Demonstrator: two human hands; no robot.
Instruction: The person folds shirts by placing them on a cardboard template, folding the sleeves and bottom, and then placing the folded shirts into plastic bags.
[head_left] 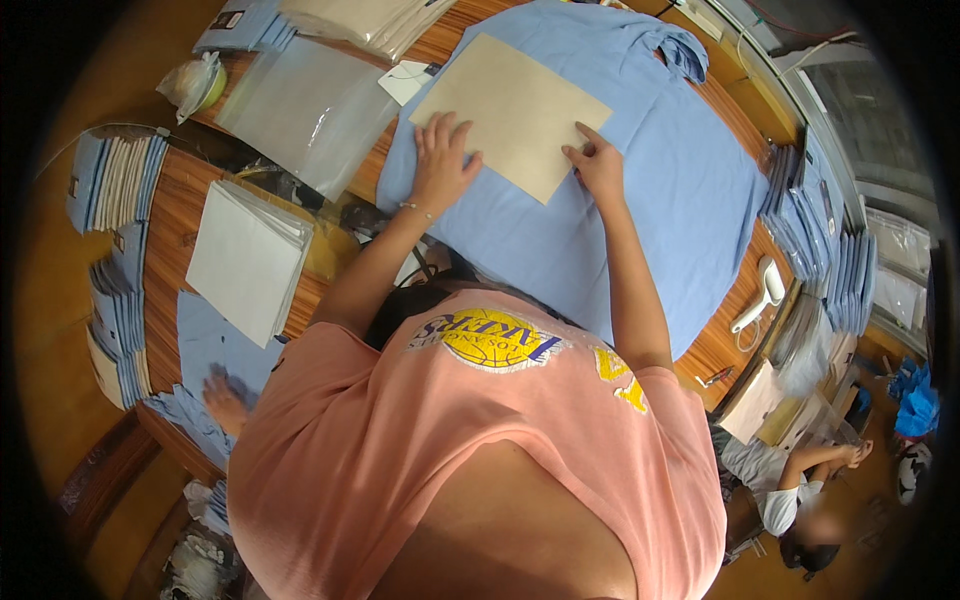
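Note:
A square beige cardboard sheet [515, 110] lies on a light blue garment [670, 200] spread over the table. My left hand [445, 165] rests open on the board's near-left edge, its fingers spread and fingertips over the surface. At the board's right edge is my right hand [600, 168]. Its index finger and thumb are stretched apart and touch the board, and its other fingers are partly hidden. Both forearms reach over the blue cloth.
Left of the garment lie clear plastic bags [310, 110] and a stack of white sheets [245, 255]. A co-worker's hand [225, 400] touches blue cloth. Folded blue shirts [805, 215] and a white handheld device [765, 295] are on the right. Another person [790, 490] sits lower right.

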